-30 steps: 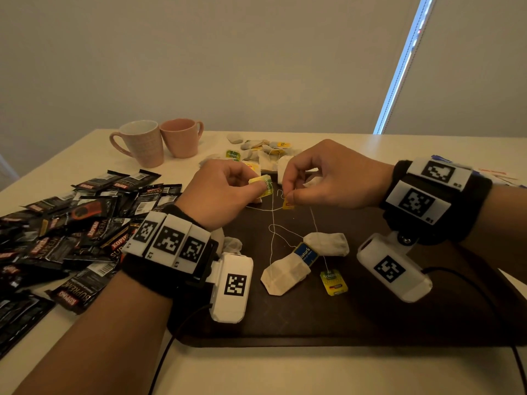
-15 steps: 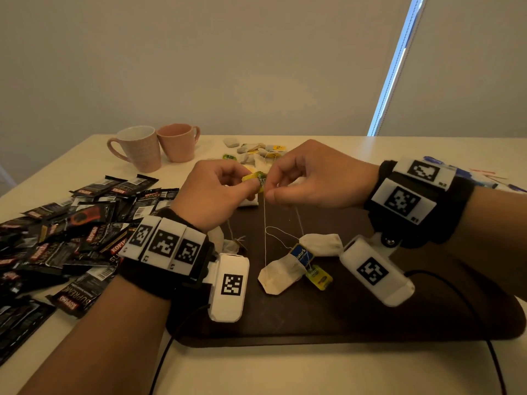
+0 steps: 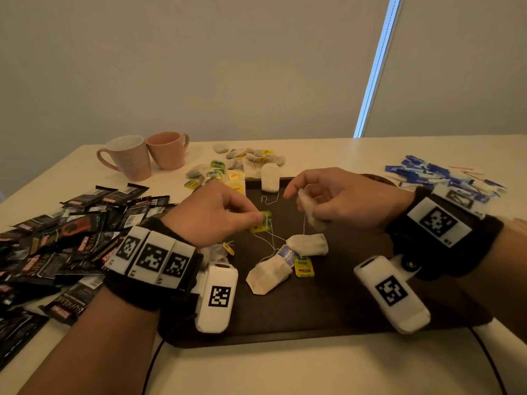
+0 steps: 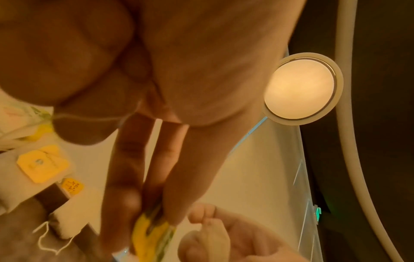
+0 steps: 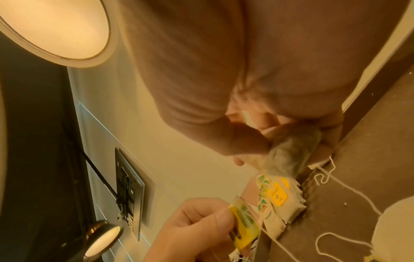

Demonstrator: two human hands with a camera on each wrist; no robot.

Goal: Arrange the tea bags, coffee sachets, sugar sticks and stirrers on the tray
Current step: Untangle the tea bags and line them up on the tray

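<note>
Head view, going left to right: a heap of black coffee sachets [image 3: 65,240] sprawls over the left of the counter [image 3: 285,372], with two mugs [image 3: 142,156] at the far left and a loose pile of tea bags [image 3: 242,163] just beyond the far edge of the dark tray [image 3: 328,309]. Over the tray's left part the left hand [image 3: 211,215] pinches a yellow-green paper tag [image 3: 263,222] between thumb and forefinger, the other fingers curled in. Thin strings run from there down to two tea bags [image 3: 285,260] lying near the middle of the tray, their tags beside them; a further bag [image 3: 270,178] lies on the tray's far edge. To the right, the right hand [image 3: 342,198] holds a soft tea bag [image 3: 309,212] in its curled fingers, forefinger pointing left. The right wrist view confirms the bag gripped between thumb and fingers. At the far right lie blue sugar sticks [image 3: 436,173], with thin stirrers apparently among them.

These bags look very light, limp and easily torn, and the strings seem tangled. My judgement is to hold each by the pouch body or the stiff tag and tease the threads apart gently, never tugging.
</note>
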